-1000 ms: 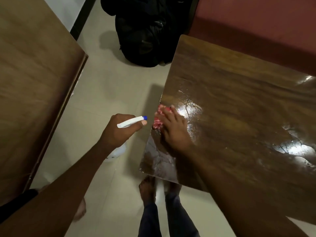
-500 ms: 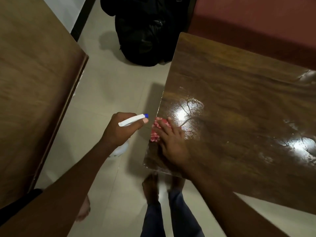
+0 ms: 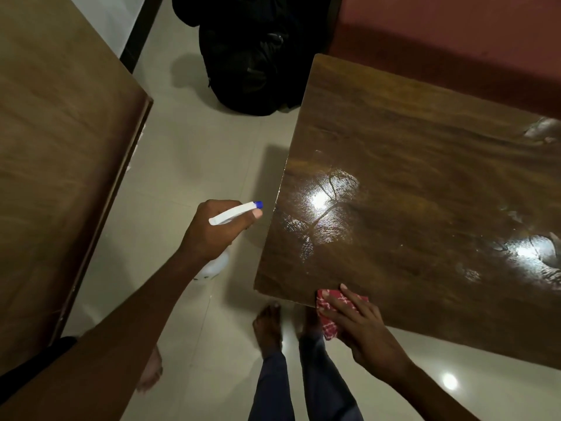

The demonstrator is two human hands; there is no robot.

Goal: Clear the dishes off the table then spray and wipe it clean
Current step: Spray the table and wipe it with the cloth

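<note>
The dark wooden table [image 3: 425, 183] fills the right side, its top glossy with wet streaks. My right hand [image 3: 361, 326] presses a red-and-white checked cloth [image 3: 329, 314] against the table's near edge, close to its near-left corner, fingers lying flat over the cloth. Part of the cloth hangs past the edge. My left hand [image 3: 215, 229] grips a white spray bottle [image 3: 233, 212] with a blue nozzle tip, held over the floor just left of the table; the nozzle points at the table's left edge. The bottle's body shows below the hand.
A second brown wooden surface [image 3: 60, 165] fills the left side. A black bag [image 3: 255, 53] lies on the tiled floor [image 3: 194, 153] beyond the table's far-left corner. A dark red seat [image 3: 455, 34] runs behind the table. Bare feet [image 3: 270, 323] stand below the near edge.
My right hand slid the cloth from the table's left edge down and around the corner to the near edge. The left hand and spray bottle stayed almost still.
</note>
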